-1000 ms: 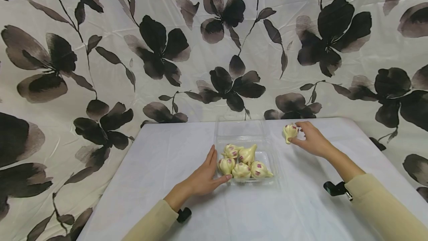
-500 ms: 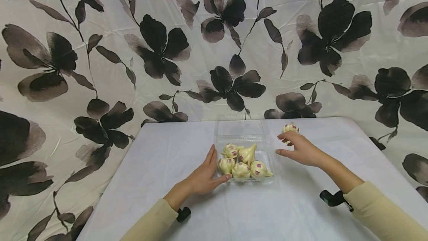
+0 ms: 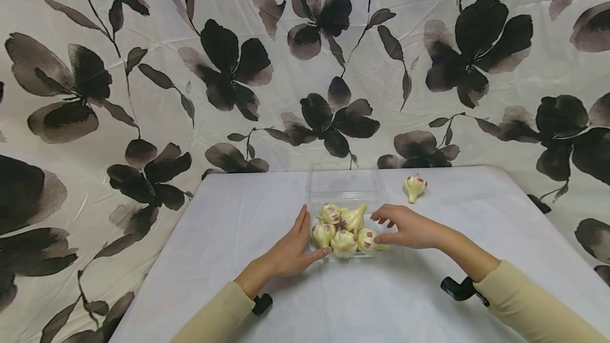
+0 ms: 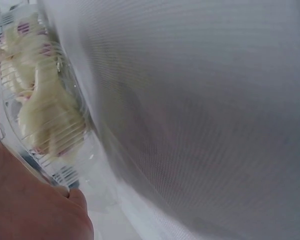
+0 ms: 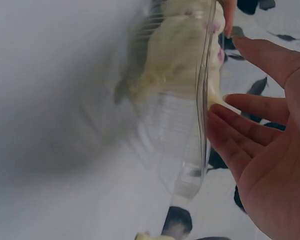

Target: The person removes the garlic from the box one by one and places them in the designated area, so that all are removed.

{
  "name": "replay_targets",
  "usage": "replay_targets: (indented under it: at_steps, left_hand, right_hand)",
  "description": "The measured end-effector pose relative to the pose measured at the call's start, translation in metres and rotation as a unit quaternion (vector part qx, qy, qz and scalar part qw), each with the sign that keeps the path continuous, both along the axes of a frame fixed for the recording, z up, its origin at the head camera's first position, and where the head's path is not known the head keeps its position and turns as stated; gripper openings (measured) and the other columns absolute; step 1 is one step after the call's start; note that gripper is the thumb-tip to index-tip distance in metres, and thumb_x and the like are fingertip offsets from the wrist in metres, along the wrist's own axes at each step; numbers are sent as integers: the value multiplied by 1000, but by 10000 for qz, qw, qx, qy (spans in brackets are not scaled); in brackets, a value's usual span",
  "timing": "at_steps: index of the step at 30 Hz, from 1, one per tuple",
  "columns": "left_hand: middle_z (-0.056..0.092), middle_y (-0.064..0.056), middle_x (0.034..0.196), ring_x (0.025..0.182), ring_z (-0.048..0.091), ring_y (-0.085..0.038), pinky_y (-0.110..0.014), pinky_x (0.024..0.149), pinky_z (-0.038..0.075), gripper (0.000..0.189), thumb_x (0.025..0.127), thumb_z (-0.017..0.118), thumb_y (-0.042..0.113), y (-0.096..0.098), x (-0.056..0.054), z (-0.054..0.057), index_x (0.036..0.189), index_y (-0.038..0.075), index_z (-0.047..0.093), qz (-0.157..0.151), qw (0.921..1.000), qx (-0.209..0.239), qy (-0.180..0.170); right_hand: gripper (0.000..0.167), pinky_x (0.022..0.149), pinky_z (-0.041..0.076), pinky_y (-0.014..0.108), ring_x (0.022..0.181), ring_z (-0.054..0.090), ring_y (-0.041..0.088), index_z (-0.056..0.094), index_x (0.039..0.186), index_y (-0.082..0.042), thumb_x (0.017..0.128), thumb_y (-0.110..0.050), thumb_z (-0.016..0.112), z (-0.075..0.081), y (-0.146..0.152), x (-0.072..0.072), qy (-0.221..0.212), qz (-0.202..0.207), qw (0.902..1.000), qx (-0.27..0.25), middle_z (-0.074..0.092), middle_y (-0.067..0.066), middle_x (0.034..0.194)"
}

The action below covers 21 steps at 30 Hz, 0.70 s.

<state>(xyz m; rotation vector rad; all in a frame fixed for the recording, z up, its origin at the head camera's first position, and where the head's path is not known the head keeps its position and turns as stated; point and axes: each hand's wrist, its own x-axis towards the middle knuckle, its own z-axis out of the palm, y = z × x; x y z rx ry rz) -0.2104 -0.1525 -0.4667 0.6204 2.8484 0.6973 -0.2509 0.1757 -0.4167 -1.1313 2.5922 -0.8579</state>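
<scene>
A clear plastic clamshell box (image 3: 344,181) stands on the table with its lid laid back, holding several garlic bulbs (image 3: 353,219), cream with purple patches. My left hand (image 3: 286,254) rests along the box's left side, fingers straight and thumb at the front rim; in the left wrist view bulbs show through the ribbed wall (image 4: 50,110). Over the box's right side reaches my right hand (image 3: 414,228), fingers loosely bent and apart, its thumb at the front-right bulb (image 3: 366,238). The right wrist view has the fingers (image 5: 257,107) at the rim, spread from the thumb.
One more garlic bulb (image 3: 415,188) lies on the white-covered table (image 3: 229,216), behind and right of the box. A floral-print cloth (image 3: 267,136) hangs behind the table's far edge. Dark wrist-worn cameras (image 3: 458,288) sit below both cuffs.
My right hand has let go of the garlic bulb at the back right and moved left and toward me, to the box's right side. The left hand has stayed put.
</scene>
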Motion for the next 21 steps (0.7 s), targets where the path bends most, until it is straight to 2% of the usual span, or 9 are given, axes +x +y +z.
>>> replay_targets:
  at_steps: [6,15,21]
  left_hand:
    - [-17,-11,170,155,15,-31,-44,121,29,116,93,48,77,1,0,0,162,-2,-2,14,10000,-24,-30]
    - [-13,-15,171,155,16,-32,-45,121,30,116,93,47,78,2,-1,0,162,-3,-1,-25,10000,-34,-1]
    - [-15,-14,170,155,15,-32,-45,121,29,116,94,48,77,1,-1,1,162,-4,-1,-13,10000,-63,-31]
  right_hand:
    - [51,89,57,45,109,64,31,63,129,6,93,-27,77,-2,-11,-1,-99,176,9996,202,66,17,123]
    - [37,86,56,39,104,63,21,69,119,-1,91,-24,78,-7,-19,-6,-123,417,9986,309,69,2,111]
    - [35,83,56,39,99,63,14,69,120,-3,93,-24,76,-8,-23,-9,-294,489,9976,400,69,-1,108]
